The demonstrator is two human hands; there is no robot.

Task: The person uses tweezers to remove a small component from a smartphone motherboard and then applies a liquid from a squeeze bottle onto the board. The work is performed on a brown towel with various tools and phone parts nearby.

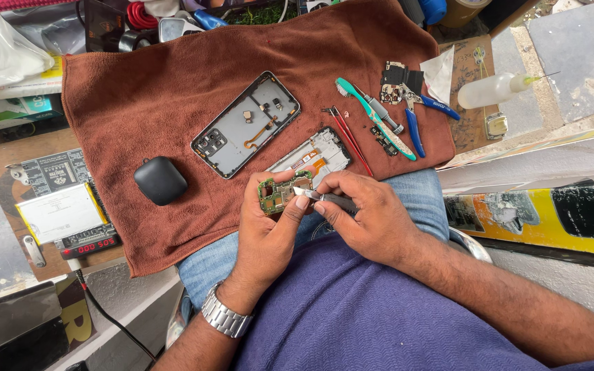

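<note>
My left hand (269,230) pinches a small green board (278,194) by its edge over my lap, thumb and fingers closed on it. My right hand (369,216) is clenched around a dark-handled tool (326,199), probably tweezers or a blade, its tip touching the board's right end. The phone is already stripped: just beyond my fingers the screen frame (314,154) lies on the brown towel (152,89), the grey back shell (245,125) beside it, with the board out and nothing refitted. Left sits a black case (161,180); farther right lie red probes (348,137), a green toothbrush (372,117), and blue pliers (415,124).
</note>
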